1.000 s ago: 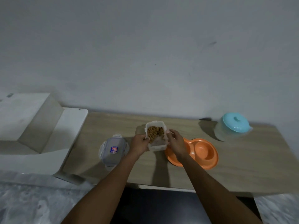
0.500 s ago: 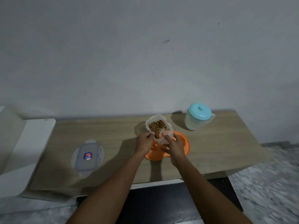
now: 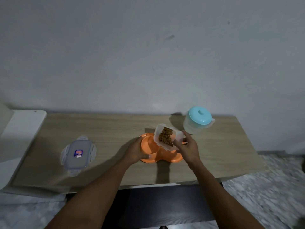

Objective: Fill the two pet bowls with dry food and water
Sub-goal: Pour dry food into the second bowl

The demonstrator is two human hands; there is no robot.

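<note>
The tilted food container (image 3: 166, 138) and right hand (image 3: 187, 148) hide the orange double bowl's (image 3: 148, 144) right well — contents unknowable. The lid's (image 3: 78, 153) label is unreadable — both forearms leave the bottom edge.

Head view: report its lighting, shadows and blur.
Head view: dim, flat light; the pitcher and food container throw soft shadows leftward on the table; the floor at the right edge is motion-smeared; wide-angle bending shows at the table's ends.

No text can be read anywhere; the clear lid (image 3: 77, 154), lying flat on the surface (image 3: 115, 129) well left of the orange double bowl (image 3: 148, 146), bears a small blue-and-red sticker (image 3: 78, 153); its print is too small to make out.
</note>
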